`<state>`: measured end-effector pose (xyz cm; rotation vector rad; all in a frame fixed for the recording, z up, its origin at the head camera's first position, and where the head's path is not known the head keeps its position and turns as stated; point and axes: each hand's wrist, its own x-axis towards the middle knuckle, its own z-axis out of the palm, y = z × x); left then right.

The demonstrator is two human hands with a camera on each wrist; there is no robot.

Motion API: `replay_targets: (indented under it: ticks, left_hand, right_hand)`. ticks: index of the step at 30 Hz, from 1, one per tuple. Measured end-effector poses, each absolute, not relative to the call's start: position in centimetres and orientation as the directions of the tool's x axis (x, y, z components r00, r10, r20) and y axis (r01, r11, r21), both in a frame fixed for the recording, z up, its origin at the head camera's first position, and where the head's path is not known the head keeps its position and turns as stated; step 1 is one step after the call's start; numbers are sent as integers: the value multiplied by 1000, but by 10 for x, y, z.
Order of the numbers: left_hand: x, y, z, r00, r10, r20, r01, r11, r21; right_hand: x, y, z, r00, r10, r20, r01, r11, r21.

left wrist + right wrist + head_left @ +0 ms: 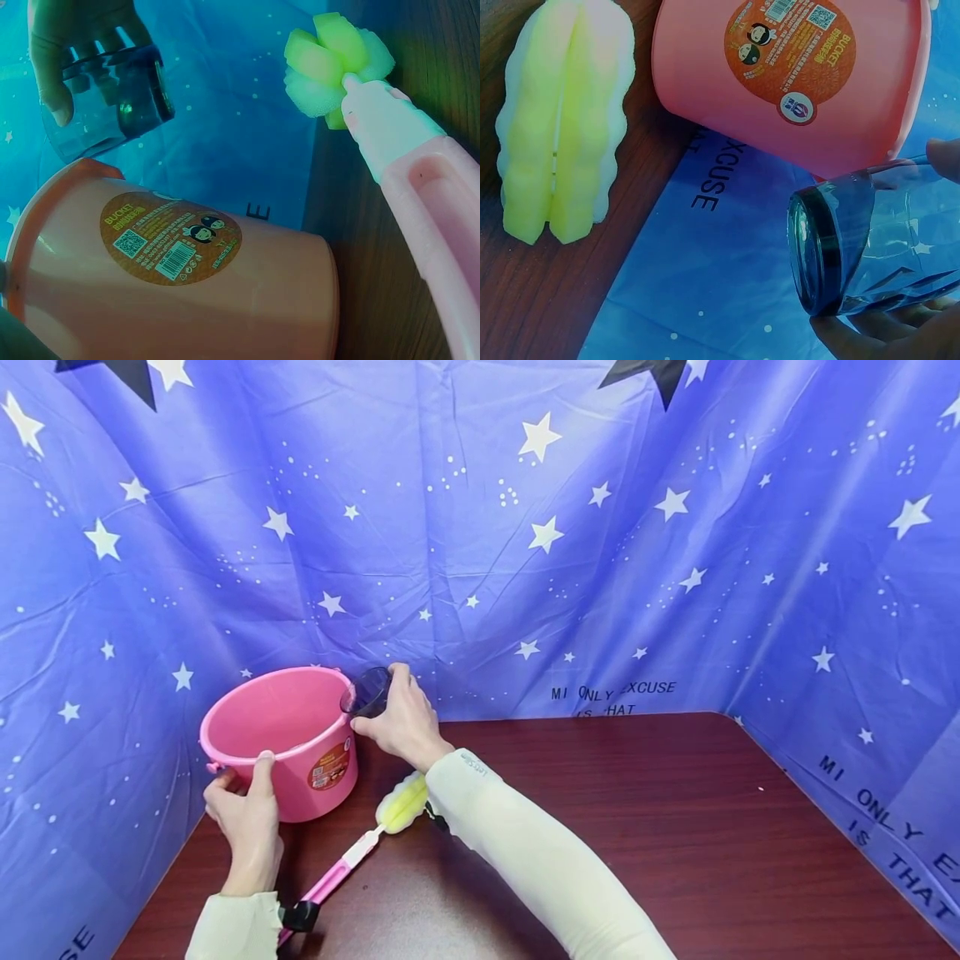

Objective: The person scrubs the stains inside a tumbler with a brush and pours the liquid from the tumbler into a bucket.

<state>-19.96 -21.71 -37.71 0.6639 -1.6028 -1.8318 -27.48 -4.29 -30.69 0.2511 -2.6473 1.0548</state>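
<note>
A pink bucket (318,777) with an orange oval label stands at the left of the table. My left hand (247,827) holds its near left side, thumb up at the rim. At the bucket's far right rim, my right hand (405,718) grips a dark clear drinking glass (367,692). The glass is tilted; its thick base (814,255) shows in the right wrist view, and fingers lie along its side. Between my arms lies a sponge bottle brush (401,806) with a yellow and white head and a pink handle (435,202).
The dark red wooden table (637,793) reaches far to the right. A blue-purple curtain (480,527) with white stars hangs behind and along both sides, close to the bucket. A black wrist mount (300,916) on my left sleeve overlaps the brush handle in the head view.
</note>
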Motion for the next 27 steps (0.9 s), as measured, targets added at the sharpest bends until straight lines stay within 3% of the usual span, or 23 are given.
replay_targets:
  ticks: [27]
  left_hand:
    - [-200,-216,-377,-684,-729,18,120,-87,989]
  right_hand:
    - [-277,-44,-303,-931,-113,346,-282,826,-488]
